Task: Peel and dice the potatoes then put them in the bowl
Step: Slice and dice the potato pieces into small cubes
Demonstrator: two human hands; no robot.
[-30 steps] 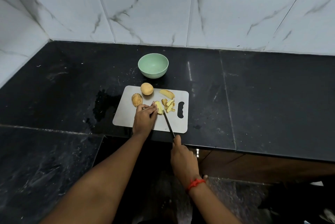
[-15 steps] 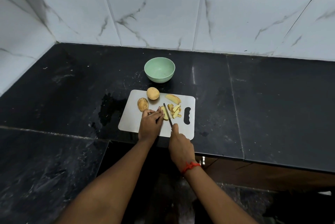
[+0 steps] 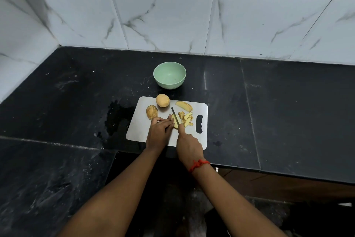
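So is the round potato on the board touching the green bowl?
Apart. The head view shows a strip of black counter between the round potato and the green bowl.

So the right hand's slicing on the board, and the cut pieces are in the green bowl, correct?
No: in the head view the green bowl is empty; the cut pieces lie on the board, where the right hand is slicing.
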